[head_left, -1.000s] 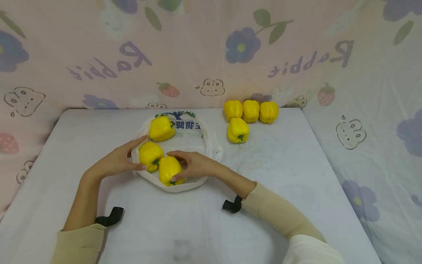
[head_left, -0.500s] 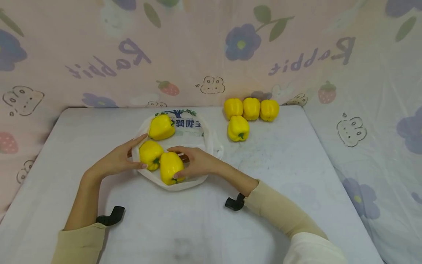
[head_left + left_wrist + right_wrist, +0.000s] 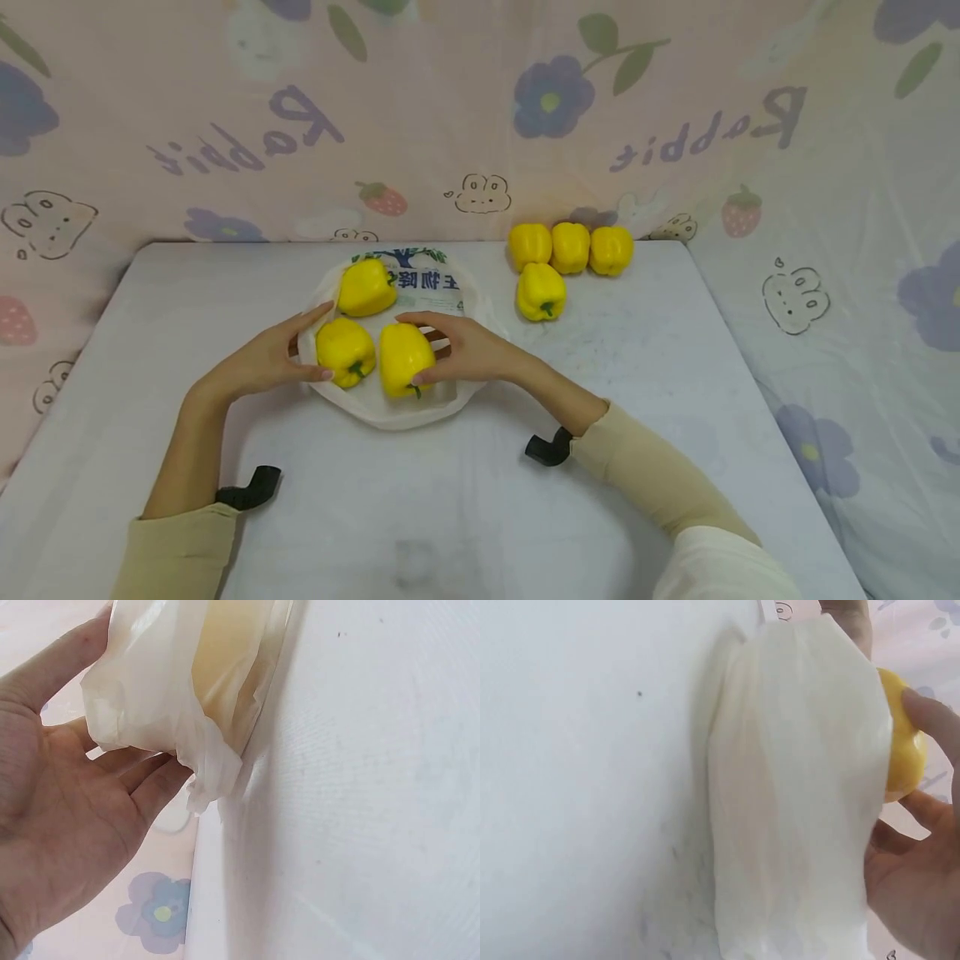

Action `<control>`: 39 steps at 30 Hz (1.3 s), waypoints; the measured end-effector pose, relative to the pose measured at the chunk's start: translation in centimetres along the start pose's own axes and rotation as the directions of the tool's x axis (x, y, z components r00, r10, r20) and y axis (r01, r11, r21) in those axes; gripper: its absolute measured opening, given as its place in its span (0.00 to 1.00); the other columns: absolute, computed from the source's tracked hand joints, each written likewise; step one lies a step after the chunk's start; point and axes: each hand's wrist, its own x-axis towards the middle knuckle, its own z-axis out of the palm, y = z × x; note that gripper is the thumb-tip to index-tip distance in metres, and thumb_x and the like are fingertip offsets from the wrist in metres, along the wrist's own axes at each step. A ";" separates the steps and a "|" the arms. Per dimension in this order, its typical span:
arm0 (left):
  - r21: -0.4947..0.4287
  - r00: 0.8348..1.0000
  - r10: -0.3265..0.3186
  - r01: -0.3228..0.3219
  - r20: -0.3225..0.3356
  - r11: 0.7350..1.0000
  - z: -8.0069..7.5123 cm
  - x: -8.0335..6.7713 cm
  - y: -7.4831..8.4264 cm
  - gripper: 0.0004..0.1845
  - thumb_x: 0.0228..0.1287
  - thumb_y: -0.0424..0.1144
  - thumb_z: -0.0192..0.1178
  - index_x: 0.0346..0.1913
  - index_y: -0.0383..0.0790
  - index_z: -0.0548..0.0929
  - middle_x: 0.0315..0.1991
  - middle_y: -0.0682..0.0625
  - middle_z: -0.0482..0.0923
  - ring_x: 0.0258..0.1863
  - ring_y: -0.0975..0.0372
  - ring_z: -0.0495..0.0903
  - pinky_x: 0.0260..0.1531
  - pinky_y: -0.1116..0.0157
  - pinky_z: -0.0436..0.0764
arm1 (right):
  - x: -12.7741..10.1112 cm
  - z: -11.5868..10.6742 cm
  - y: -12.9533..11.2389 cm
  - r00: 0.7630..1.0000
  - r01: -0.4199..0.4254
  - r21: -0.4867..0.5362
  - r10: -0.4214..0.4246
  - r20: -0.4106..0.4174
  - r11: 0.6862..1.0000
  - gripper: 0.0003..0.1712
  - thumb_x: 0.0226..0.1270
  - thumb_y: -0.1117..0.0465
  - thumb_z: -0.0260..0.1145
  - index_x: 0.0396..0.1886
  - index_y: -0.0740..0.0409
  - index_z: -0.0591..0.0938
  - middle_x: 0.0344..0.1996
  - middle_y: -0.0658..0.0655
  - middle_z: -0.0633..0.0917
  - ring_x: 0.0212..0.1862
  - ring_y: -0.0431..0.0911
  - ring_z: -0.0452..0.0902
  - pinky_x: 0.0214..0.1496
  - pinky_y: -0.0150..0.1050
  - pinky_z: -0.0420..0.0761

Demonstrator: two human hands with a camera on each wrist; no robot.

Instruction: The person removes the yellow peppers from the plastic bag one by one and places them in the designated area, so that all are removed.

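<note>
A white plastic bag (image 3: 390, 415) with blue print lies spread open on the white table (image 3: 450, 517). Three yellow bell peppers sit in it: one at the back (image 3: 366, 287), one on the left (image 3: 345, 352), and one in the middle (image 3: 403, 358). My right hand (image 3: 468, 354) grips the middle pepper, fingers over its top and thumb under its near side. My left hand (image 3: 273, 362) cups the bag's left side with fairly straight fingers, beside the left pepper. The left wrist view shows the palm (image 3: 67, 825) against the bag's film (image 3: 187, 697). The right wrist view shows the bag (image 3: 795, 810), the pepper (image 3: 900, 750) and my right hand (image 3: 915, 892).
Several more yellow peppers (image 3: 570, 247) stand in a cluster at the table's back right, one of them (image 3: 540, 292) nearer to me. A patterned pink sheet (image 3: 480, 125) hangs behind and to the right of the table.
My right hand has carried its pepper from the bag's near rim farther in and slightly right, beside the left pepper. The left hand has stayed in place.
</note>
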 end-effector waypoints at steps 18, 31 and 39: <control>0.015 1.000 0.002 -0.002 -0.014 1.000 0.0 -0.2 0.3 0.51 0.46 0.57 0.67 0.71 0.62 0.46 0.71 0.41 0.44 0.57 0.46 0.62 0.54 0.42 0.64 | -3.7 -4.8 -1.3 0.986 -0.083 0.038 0.087 -0.143 0.996 0.45 0.52 0.58 0.71 0.68 0.41 0.60 0.65 0.45 0.63 0.58 0.46 0.67 0.56 0.37 0.72; -0.027 0.999 0.013 -0.014 -0.045 1.000 -0.2 -1.2 -0.4 0.49 0.49 0.53 0.67 0.70 0.63 0.48 0.71 0.44 0.43 0.62 0.44 0.60 0.55 0.44 0.65 | -5.6 -7.4 0.9 0.962 -0.126 0.020 0.127 -0.243 0.992 0.45 0.49 0.50 0.72 0.67 0.35 0.61 0.63 0.39 0.63 0.59 0.46 0.65 0.55 0.38 0.74; -0.040 0.999 0.029 -0.031 -0.045 0.999 -0.2 -1.1 -0.2 0.48 0.49 0.53 0.66 0.70 0.65 0.48 0.71 0.45 0.45 0.62 0.41 0.59 0.55 0.44 0.64 | -7.2 -9.7 1.8 0.956 -0.141 -0.028 0.129 -0.264 0.990 0.47 0.47 0.48 0.73 0.67 0.36 0.61 0.63 0.40 0.64 0.59 0.46 0.66 0.56 0.39 0.73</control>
